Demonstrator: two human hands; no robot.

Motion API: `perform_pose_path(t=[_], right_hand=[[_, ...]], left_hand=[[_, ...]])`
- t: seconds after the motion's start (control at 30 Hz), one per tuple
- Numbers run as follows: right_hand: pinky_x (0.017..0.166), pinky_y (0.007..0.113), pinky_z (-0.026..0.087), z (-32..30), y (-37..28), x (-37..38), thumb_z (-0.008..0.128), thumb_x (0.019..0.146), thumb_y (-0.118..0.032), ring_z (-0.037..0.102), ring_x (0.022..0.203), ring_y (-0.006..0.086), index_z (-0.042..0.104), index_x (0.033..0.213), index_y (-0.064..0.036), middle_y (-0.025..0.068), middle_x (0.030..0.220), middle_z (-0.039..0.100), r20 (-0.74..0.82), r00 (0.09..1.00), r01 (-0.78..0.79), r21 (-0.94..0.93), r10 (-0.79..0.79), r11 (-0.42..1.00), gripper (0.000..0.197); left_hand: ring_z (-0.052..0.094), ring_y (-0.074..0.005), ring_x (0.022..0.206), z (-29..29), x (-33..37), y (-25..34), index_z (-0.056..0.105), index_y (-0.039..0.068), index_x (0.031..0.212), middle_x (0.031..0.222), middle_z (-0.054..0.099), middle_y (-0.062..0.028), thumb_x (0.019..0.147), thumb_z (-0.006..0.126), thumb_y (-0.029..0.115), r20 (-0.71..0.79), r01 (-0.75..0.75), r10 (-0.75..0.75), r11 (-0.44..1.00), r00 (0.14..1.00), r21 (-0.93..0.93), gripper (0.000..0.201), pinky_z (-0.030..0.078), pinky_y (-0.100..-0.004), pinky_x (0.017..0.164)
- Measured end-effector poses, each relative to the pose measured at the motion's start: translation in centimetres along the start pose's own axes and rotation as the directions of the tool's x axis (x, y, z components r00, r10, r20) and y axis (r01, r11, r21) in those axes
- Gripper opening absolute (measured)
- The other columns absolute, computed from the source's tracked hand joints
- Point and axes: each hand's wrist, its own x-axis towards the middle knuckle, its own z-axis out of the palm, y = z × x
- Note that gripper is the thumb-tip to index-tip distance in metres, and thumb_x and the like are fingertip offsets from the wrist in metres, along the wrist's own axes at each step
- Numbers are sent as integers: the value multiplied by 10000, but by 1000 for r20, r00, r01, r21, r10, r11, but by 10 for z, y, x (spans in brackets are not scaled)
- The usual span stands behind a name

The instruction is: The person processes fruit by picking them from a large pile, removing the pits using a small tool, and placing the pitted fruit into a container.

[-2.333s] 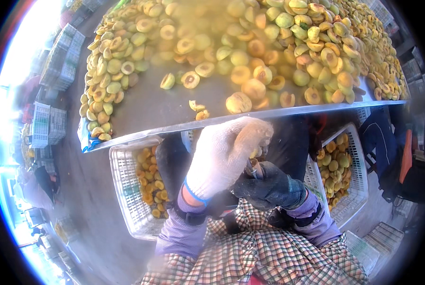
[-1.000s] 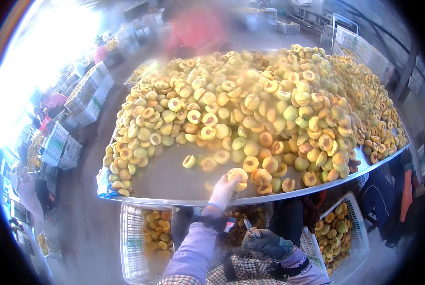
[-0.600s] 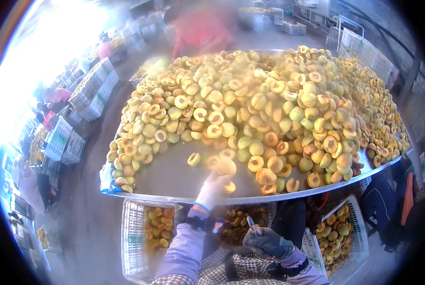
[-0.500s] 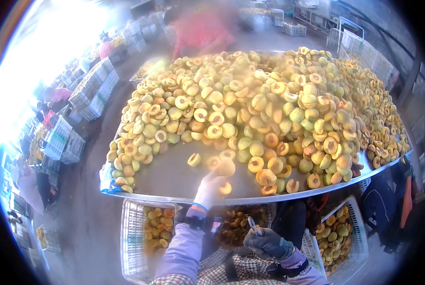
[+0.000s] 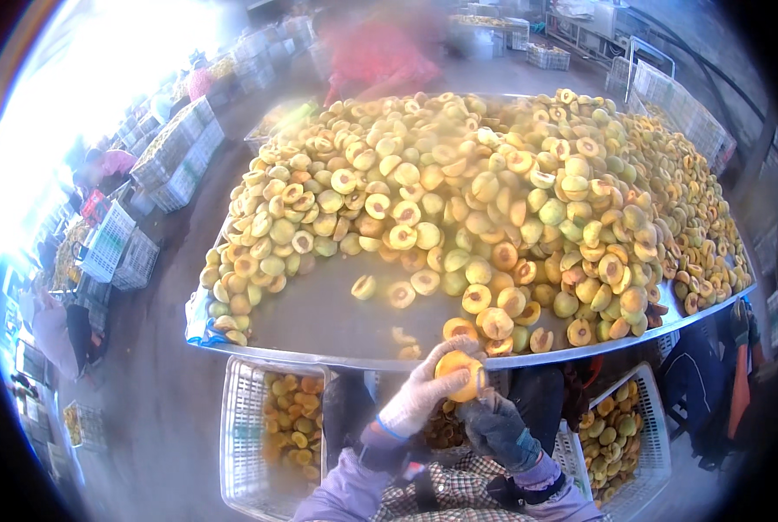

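My left hand [image 5: 419,396], in a white glove, grips a yellow peach half [image 5: 460,370] just in front of the table's near edge. The thumb lies across the fruit, and its cut side faces my right hand. My right hand [image 5: 498,431], in a dark grey glove, is closed against the lower right of that peach half. A small metal tool [image 5: 485,398] in its fingers meets the fruit, mostly hidden. Beyond both hands a large heap of halved peaches [image 5: 459,191] covers much of the metal table [image 5: 319,304]. Several loose halves lie near the edge, some with brown hollows.
Below the table edge stand a white crate [image 5: 237,435] of peach halves on the left and another white crate [image 5: 654,435] on the right. Across the table is a blurred person in red [image 5: 380,56]. Stacked crates [image 5: 180,157] line the left side.
My left hand has come back from the table with a peach half and brought it to my right hand. The right hand has lifted slightly, its tool now at the fruit.
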Motion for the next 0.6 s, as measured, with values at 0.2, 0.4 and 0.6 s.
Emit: perform_pose_path(t=[0.2,0.4,0.6], right_hand=[[354,215,340,10,-29,-3,618,927,-155,451,405,75,521,908,-121,-2,612,533,-57,966,-166,606,251,778,105],[447,231,398,7,-23,-6,609,938,-164,512,535,89,544,1007,-93,9,740,555,-11,984,-163,352,178,922,119],[495,215,401,6,8,-6,617,933,-151,510,621,51,565,993,-90,-26,773,545,46,999,-18,498,-6,867,100]], left_hand=[[510,-169,1171,3,-17,-5,372,31,1411,1251,537,-82,913,648,239,-125,160,-168,985,978,-71,607,393,-302,1014],[548,-175,1112,-3,-21,-16,422,9,1369,1209,565,-92,906,629,176,-160,149,-153,988,975,-39,534,447,-298,950],[605,-192,963,22,-27,-3,469,22,1285,1082,607,-100,891,597,122,-250,4,-4,1000,968,2,426,506,-326,858]])
